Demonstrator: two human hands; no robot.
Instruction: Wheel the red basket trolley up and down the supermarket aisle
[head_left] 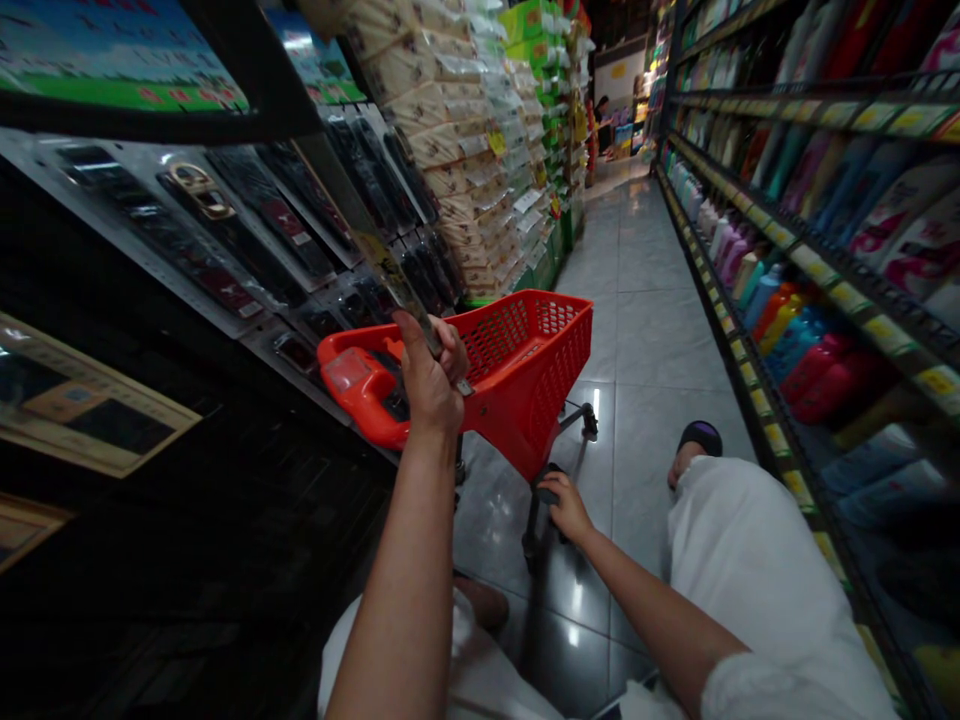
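Note:
My left hand [431,375] is wrapped around a long, narrow grey bar [375,255] that slants up to the left, past the packets. It is held above the red shopping cart [517,400], between its handle and basket. Lower down, my right hand [568,508] is closed at a small dark piece [547,484] just under the basket. Whether that piece belongs to the cart frame I cannot tell. The cart has a slotted plastic basket and dark legs, and it stands on the tiled floor [645,320].
At left, packaged belts [285,215] hang on a display rack. Behind the cart rise stacked beige packs [457,150] and green packs [536,60]. Shelves [795,250] of bottles line the right side. A person [602,115] is far down the aisle.

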